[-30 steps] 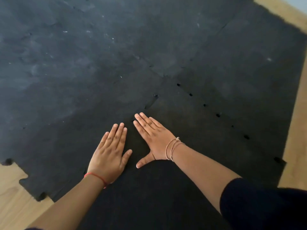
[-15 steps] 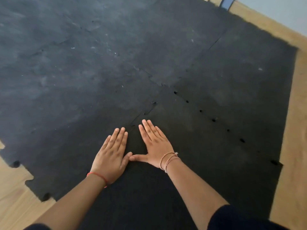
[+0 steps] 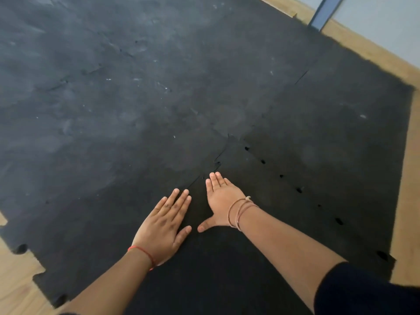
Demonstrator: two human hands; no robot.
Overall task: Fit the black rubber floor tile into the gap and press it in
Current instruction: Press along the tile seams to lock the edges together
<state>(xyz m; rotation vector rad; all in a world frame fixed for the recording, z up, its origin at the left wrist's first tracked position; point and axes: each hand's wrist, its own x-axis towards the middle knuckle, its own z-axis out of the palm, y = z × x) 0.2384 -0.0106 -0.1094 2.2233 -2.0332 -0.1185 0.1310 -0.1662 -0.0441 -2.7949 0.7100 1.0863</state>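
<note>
The black rubber floor tile (image 3: 284, 223) lies in the lower middle of the mat, bounded by a jagged interlocking seam (image 3: 218, 159) on its left and a line of small dark holes (image 3: 299, 190) on its right. My left hand (image 3: 163, 226) lies flat, fingers together, palm down beside the left seam, a red thread on its wrist. My right hand (image 3: 221, 200) rests flat on the tile with the thumb spread towards the left hand and thin bangles on the wrist. Both hands hold nothing. Just ahead of my right fingertips the seam still shows a narrow dark opening.
Dusty black rubber mat tiles (image 3: 113, 98) cover most of the floor. Wooden floor (image 3: 16, 285) shows at the lower left beside puzzle-shaped mat edges, and along the right side (image 3: 409, 178). A pale wall with a blue-grey post (image 3: 322, 12) stands at the top right.
The view has tilted up, so more wall and wooden floor show. Both hands stay flat on the mat; my right thumb has spread wider towards the left hand.
</note>
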